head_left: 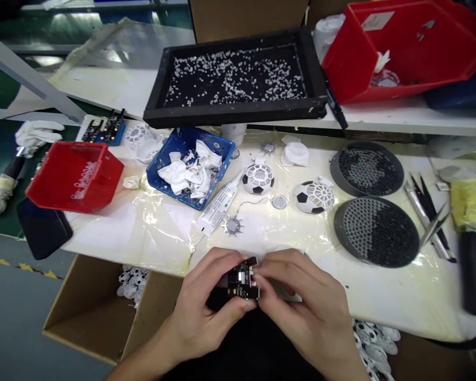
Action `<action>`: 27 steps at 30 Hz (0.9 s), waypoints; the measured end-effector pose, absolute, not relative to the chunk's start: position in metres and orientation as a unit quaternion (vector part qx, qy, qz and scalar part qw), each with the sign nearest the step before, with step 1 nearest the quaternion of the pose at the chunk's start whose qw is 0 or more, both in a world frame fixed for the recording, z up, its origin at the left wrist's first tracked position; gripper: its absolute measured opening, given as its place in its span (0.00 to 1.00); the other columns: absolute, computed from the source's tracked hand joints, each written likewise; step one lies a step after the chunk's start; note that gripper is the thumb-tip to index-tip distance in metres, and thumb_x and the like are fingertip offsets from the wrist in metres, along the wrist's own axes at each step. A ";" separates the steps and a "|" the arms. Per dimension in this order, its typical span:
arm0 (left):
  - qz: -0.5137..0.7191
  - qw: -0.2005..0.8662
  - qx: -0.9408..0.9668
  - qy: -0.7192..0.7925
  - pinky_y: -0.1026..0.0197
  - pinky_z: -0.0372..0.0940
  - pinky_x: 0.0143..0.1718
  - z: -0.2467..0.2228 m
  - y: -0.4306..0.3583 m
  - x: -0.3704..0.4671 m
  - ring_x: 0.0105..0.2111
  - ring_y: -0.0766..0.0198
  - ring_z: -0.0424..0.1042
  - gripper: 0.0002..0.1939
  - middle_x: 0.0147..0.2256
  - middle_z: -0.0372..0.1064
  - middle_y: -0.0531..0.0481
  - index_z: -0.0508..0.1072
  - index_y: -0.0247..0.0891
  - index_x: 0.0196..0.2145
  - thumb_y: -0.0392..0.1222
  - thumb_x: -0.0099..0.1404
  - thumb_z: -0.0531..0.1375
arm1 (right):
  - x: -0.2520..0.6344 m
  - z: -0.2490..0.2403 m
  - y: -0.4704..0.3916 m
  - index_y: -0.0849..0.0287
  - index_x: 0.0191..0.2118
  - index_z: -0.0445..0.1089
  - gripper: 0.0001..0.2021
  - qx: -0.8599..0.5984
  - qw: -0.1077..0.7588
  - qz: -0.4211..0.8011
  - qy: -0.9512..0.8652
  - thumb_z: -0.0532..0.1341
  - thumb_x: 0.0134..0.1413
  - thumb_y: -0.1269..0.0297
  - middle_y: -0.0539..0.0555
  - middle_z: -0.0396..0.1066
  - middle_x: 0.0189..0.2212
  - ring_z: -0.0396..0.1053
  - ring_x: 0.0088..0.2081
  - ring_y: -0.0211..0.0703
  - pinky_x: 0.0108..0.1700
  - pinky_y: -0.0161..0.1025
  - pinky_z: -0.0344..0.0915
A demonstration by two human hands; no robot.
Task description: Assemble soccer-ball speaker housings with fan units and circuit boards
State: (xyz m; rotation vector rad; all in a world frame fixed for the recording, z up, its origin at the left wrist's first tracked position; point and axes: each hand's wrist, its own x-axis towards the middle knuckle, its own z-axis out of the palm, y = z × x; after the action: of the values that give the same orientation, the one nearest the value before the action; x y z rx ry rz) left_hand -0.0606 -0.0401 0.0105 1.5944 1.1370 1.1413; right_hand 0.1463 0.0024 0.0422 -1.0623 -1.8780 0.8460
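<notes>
Film-covered tabletop (150, 233): at its front edge, the left hand (206, 301) holds a black circuit board (240, 280); the right hand (307, 293) pinches its side. Apparent step: fine manipulation. Next move likely requires steady support.

Circuit board (240, 289), near: edges hidden behind fingers of left hand (204, 304) and right hand (309, 301). Glue-type tube (221, 203): print too small to read. Black-handled tool (475, 270), right: blurred. Red bin (343, 63), far right: top cut off.
</notes>
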 end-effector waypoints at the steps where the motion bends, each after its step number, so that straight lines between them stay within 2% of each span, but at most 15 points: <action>1: 0.459 0.421 0.637 0.454 0.55 0.75 0.60 0.010 -0.040 -0.060 0.57 0.55 0.77 0.28 0.58 0.76 0.41 0.73 0.46 0.68 0.39 0.74 0.71 | 0.146 0.042 0.002 0.53 0.47 0.77 0.07 -0.420 0.400 0.335 -0.742 0.67 0.70 0.74 0.47 0.78 0.41 0.75 0.36 0.31 0.37 0.27 0.73; 11: 0.477 0.404 0.632 0.458 0.56 0.75 0.59 0.008 -0.040 -0.057 0.56 0.57 0.77 0.28 0.57 0.77 0.43 0.73 0.45 0.67 0.39 0.73 0.73 | 0.148 0.041 -0.001 0.52 0.48 0.77 0.08 -0.434 0.382 0.350 -0.738 0.67 0.70 0.73 0.47 0.78 0.42 0.73 0.35 0.30 0.44 0.30 0.76; 19: 0.494 0.357 0.626 0.487 0.52 0.79 0.53 0.012 -0.043 -0.058 0.51 0.53 0.80 0.28 0.53 0.80 0.42 0.76 0.45 0.64 0.43 0.70 0.76 | 0.144 0.043 -0.002 0.52 0.48 0.77 0.07 -0.448 0.373 0.353 -0.732 0.68 0.71 0.73 0.49 0.79 0.42 0.76 0.39 0.35 0.45 0.32 0.77; 21: 0.484 0.316 0.627 0.522 0.51 0.78 0.54 0.016 -0.046 -0.072 0.53 0.52 0.80 0.29 0.54 0.80 0.43 0.76 0.47 0.65 0.41 0.69 0.76 | 0.144 0.045 -0.002 0.53 0.47 0.78 0.06 -0.454 0.378 0.339 -0.732 0.67 0.71 0.73 0.50 0.79 0.41 0.77 0.40 0.35 0.44 0.32 0.77; 24: 0.434 0.176 0.615 0.635 0.46 0.75 0.61 0.022 -0.046 -0.110 0.57 0.50 0.78 0.30 0.58 0.78 0.45 0.77 0.51 0.67 0.38 0.71 0.74 | 0.143 0.046 -0.002 0.54 0.50 0.78 0.07 -0.462 0.379 0.314 -0.738 0.67 0.72 0.72 0.51 0.78 0.43 0.77 0.41 0.36 0.46 0.33 0.78; 27: 0.336 0.050 0.614 0.713 0.42 0.72 0.65 0.023 -0.041 -0.151 0.59 0.47 0.78 0.30 0.61 0.75 0.46 0.74 0.52 0.71 0.43 0.74 0.72 | 0.144 0.045 -0.004 0.54 0.58 0.77 0.14 -0.449 0.362 0.285 -0.765 0.68 0.71 0.70 0.54 0.78 0.49 0.78 0.48 0.40 0.51 0.37 0.80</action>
State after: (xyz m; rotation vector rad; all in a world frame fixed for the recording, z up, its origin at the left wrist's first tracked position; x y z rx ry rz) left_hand -0.1515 -0.0408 0.0230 1.8698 2.1703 1.0225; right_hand 0.1442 -0.0040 0.0452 -1.1576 -1.9709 0.7339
